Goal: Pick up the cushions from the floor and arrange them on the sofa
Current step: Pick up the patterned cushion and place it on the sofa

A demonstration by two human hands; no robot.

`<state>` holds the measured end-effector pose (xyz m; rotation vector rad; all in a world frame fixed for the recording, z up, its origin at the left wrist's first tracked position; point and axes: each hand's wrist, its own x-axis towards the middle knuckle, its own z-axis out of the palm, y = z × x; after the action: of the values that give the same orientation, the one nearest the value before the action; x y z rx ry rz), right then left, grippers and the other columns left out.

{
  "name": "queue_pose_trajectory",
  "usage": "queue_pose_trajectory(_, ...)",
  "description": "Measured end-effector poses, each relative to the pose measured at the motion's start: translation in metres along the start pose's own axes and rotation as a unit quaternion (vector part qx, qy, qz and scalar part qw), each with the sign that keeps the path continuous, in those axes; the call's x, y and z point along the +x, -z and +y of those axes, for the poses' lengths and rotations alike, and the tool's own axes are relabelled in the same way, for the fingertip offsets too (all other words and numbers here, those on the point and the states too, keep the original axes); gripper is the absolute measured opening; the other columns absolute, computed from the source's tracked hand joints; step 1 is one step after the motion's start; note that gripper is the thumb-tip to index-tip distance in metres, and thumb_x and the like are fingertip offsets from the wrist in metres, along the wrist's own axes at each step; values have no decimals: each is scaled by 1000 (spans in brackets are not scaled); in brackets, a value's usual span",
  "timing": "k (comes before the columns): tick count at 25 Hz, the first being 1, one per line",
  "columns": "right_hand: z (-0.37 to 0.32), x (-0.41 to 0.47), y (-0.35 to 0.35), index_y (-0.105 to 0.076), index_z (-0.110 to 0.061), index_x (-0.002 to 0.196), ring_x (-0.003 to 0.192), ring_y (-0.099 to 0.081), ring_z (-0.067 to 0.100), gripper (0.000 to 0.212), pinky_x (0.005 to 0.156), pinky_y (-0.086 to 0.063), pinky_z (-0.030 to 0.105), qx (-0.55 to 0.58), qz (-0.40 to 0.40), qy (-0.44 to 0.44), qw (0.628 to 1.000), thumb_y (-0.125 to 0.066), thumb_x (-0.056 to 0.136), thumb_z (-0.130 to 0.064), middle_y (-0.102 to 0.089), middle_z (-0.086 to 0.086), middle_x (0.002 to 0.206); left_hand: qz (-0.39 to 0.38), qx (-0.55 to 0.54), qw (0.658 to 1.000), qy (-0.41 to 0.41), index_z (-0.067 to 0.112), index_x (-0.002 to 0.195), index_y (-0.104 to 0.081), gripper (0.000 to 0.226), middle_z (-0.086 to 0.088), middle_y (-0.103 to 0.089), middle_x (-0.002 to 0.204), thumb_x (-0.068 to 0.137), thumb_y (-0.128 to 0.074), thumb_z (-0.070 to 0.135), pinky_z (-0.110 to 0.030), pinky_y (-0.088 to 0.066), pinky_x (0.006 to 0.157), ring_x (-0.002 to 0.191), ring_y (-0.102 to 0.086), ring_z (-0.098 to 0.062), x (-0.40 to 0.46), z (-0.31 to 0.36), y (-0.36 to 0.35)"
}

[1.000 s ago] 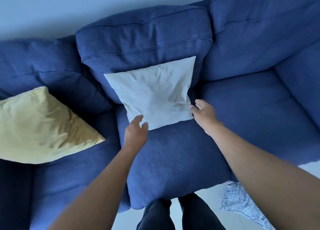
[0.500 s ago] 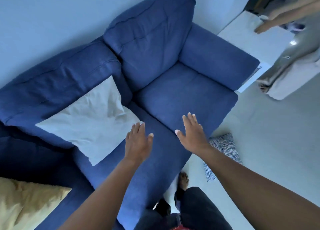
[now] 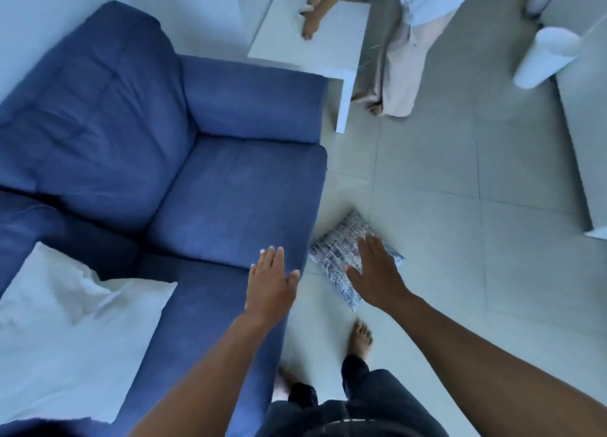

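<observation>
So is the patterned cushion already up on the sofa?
No, the patterned cushion lies on the floor tiles beside the sofa, under the open right hand.

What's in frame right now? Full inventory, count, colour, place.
sofa: 1, blue, left half of view
white cushion: 1, white, on the sofa seat, lower left
patterned cushion: 1, blue-and-white weave, on the floor by the sofa's front corner
side table: 1, white, beyond the sofa arm
second person: 1, pale clothing, barefoot, beside the table, a hand on it
cylinder: 1, white, upper right
floor: pale tiles
left hand: open, empty, over the sofa edge
right hand: open, over the patterned cushion
own feet: 2, bare
</observation>
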<state>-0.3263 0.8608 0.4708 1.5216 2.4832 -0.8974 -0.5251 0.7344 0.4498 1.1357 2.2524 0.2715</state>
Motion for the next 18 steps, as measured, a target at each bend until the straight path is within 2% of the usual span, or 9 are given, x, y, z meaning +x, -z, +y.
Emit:
queue_pose_trajectory(4, 67, 3, 25, -26, -7, 157, 156, -10, 32, 71, 120, -24, 50, 1, 4, -32, 999, -52, 101, -42, -19, 17, 168, -60, 62, 996, -30, 8, 167, -21, 72, -11, -17, 177, 108, -46, 40, -47, -13, 130, 164, -10, -28, 28, 65, -31)
queue_pose_trajectory(10, 128, 33, 51, -24, -5, 157, 157, -6, 34, 73, 121, -22, 53, 8, -5, -77, 997, -52, 101, -43, -15, 18, 169, -85, 78, 991, -70, 7, 166, -22, 72, -11, -20, 176, 106, -47, 38, -49, -12, 130, 164, -12, -28, 73, 134, -56)
queue_pose_trajectory(18, 150, 91, 37, -20, -4, 158, 157, -2, 33, 74, 123, -17, 53, 63, 5, -140, 988, -51, 102, -41, -11, 19, 170, -135, 120, 976, -122, 6, 165, -23, 70, -14, -22, 175, 108, -46, 40, -49, -16, 130, 163, -15, -29, 160, 155, -78)
